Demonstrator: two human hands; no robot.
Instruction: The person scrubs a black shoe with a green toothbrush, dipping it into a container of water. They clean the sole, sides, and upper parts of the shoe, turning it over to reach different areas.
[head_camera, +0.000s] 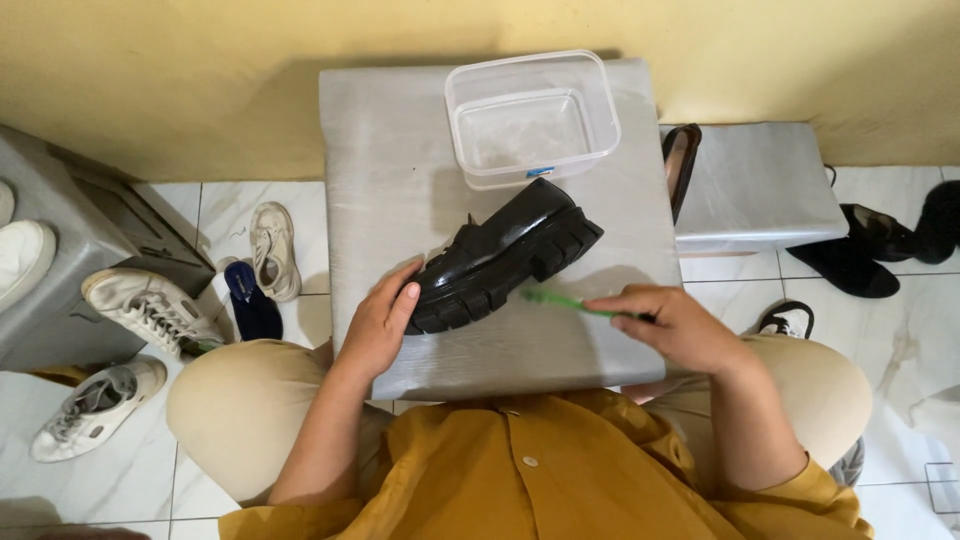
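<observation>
Black and glossy, the chunky-soled loafer (500, 258) lies tipped on its side near the middle of a grey covered stool (400, 150), heel toward the person and toe pointing up and to the right. The left hand (380, 322) cups the heel end, fingers loosely curled against the upper and thumb resting along the sole edge (a steadying hold rather than a tight clamp). The right hand (675, 325) is closed around the handle of a green toothbrush (560, 302), whose head sits just beside the ridged sole, so close I cannot tell whether it touches. The sole's deep lugs face the brush. Behind the shoe stands a clear plastic container (532, 118), and white sneakers (150, 310) lie on the tiled floor to the left.
</observation>
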